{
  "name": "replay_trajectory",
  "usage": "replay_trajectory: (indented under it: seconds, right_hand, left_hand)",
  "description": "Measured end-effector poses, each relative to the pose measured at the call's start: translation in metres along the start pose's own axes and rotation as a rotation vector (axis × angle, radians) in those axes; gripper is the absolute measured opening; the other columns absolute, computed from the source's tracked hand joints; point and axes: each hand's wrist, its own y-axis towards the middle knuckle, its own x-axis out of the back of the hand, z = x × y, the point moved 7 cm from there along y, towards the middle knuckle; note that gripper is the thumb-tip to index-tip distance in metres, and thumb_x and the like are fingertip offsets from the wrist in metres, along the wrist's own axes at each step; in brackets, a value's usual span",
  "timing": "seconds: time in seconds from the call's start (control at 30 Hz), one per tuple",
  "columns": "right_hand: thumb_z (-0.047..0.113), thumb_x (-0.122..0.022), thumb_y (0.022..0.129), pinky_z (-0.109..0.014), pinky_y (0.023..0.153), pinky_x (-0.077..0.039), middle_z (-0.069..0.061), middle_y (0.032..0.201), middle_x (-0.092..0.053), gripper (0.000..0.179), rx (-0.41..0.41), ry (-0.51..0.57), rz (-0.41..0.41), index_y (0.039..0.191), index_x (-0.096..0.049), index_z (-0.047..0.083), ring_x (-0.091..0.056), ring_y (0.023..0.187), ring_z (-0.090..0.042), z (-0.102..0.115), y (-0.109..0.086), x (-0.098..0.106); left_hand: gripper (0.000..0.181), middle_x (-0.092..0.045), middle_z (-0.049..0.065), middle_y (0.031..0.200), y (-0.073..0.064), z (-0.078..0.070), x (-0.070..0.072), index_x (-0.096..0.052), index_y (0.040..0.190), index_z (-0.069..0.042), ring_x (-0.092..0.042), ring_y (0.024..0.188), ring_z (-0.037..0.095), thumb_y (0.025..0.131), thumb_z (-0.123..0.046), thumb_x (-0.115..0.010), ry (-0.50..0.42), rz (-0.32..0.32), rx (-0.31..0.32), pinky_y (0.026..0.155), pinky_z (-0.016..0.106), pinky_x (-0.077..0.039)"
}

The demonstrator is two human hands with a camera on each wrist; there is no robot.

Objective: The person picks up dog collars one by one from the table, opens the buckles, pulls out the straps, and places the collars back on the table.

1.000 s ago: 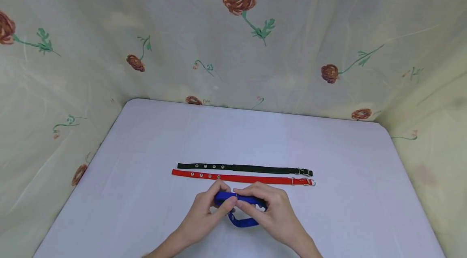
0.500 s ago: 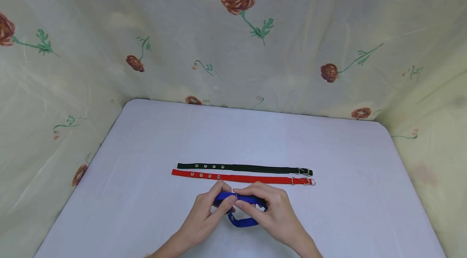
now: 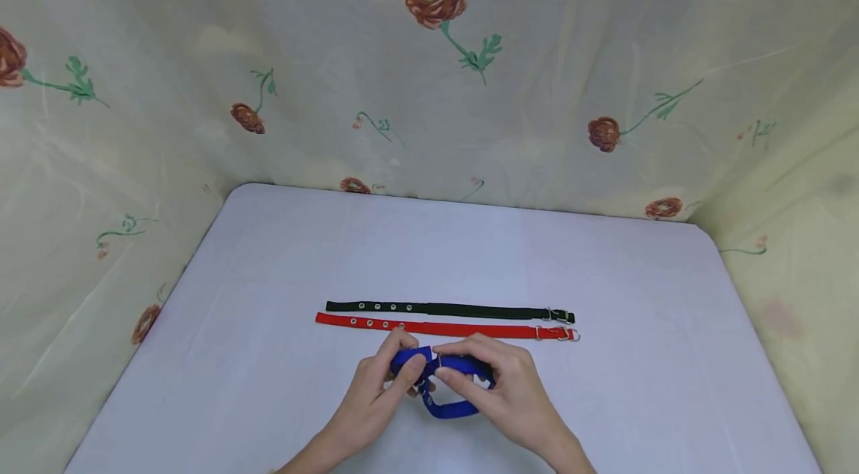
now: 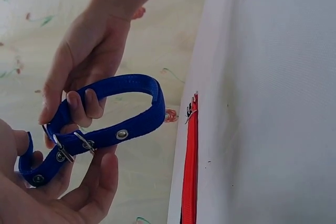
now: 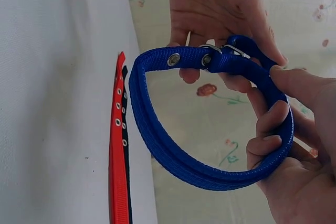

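- While both hands pinch the blue collar point(image 3: 443, 377) at its buckle point(image 5: 227, 52), left hand point(image 3: 379, 396) and right hand point(image 3: 499, 392) look mid-fastening.
- Next probably needs seating the pin in an eyelet point(image 5: 174, 59).

Staged recording booth, floral curtain point(image 3: 429, 71) backdrop around white table point(image 3: 470, 250)

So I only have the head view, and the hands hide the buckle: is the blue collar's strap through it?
Observer: Yes. In the right wrist view the blue collar makes a closed loop, with the strap running through the metal buckle.
Operator: Who holds the buckle?
Observer: The left hand pinches the strap there; the right hand curls its fingers round the loop.
Operator: Any eyelets showing?
Observer: Two eyelets show on the strap just beside the buckle.
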Motion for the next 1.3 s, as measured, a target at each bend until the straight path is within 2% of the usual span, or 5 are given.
replay_trajectory:
  seconds: [0.63, 0.73, 0.93, 1.17, 1.3]
  right_hand:
    - [0.019, -0.080, 0.099, -0.023, 0.080, -0.064, 0.001, 0.108, -0.081, 0.018, -0.088, 0.048, -0.060, 0.117, -0.076, 0.019, -0.074, 0.088, -0.005, -0.003, -0.004, 0.011]
    - [0.013, -0.079, 0.099, -0.023, 0.081, -0.064, -0.002, 0.105, -0.080, 0.016, -0.079, 0.114, -0.052, 0.115, -0.075, 0.015, -0.073, 0.087, -0.008, -0.003, -0.004, 0.011]
    - [0.004, -0.078, 0.098, -0.023, 0.082, -0.064, -0.006, 0.101, -0.077, 0.016, -0.017, 0.194, -0.049, 0.111, -0.073, 0.012, -0.074, 0.088, -0.011, 0.001, -0.004, 0.010]
    - [0.001, -0.076, 0.098, -0.024, 0.082, -0.064, -0.007, 0.101, -0.076, 0.014, 0.007, 0.217, -0.088, 0.109, -0.072, 0.009, -0.073, 0.089, -0.012, 0.004, -0.005, 0.011]
    - [-0.001, -0.075, 0.098, -0.023, 0.084, -0.063, -0.007, 0.102, -0.076, 0.016, 0.009, 0.216, -0.134, 0.110, -0.072, 0.009, -0.072, 0.092, -0.012, 0.003, -0.006, 0.012]
  left_hand:
    - [0.022, -0.082, 0.016, 0.121, -0.001, -0.003, 0.009, -0.042, 0.118, -0.005, -0.078, 0.084, 0.012, 0.119, -0.027, -0.038, -0.149, -0.110, 0.018, 0.083, 0.029, -0.064]
    - [0.020, -0.082, 0.018, 0.117, -0.003, -0.006, 0.010, -0.041, 0.116, -0.005, -0.081, 0.083, 0.015, 0.119, -0.023, -0.037, -0.193, -0.130, -0.027, 0.082, 0.031, -0.065]
    - [0.018, -0.083, 0.017, 0.114, -0.005, -0.007, 0.010, -0.041, 0.118, -0.006, -0.081, 0.080, 0.015, 0.119, -0.023, -0.036, -0.217, -0.148, -0.028, 0.083, 0.030, -0.063]
    - [0.028, -0.079, 0.025, 0.122, -0.006, -0.002, 0.005, -0.043, 0.125, -0.004, -0.080, 0.081, 0.014, 0.114, -0.025, -0.057, -0.319, -0.108, 0.061, 0.084, 0.028, -0.063]
    - [0.039, -0.074, 0.033, 0.125, -0.007, -0.001, -0.001, -0.043, 0.134, -0.004, -0.081, 0.085, 0.012, 0.108, -0.021, -0.067, -0.337, -0.050, 0.060, 0.089, 0.027, -0.063]
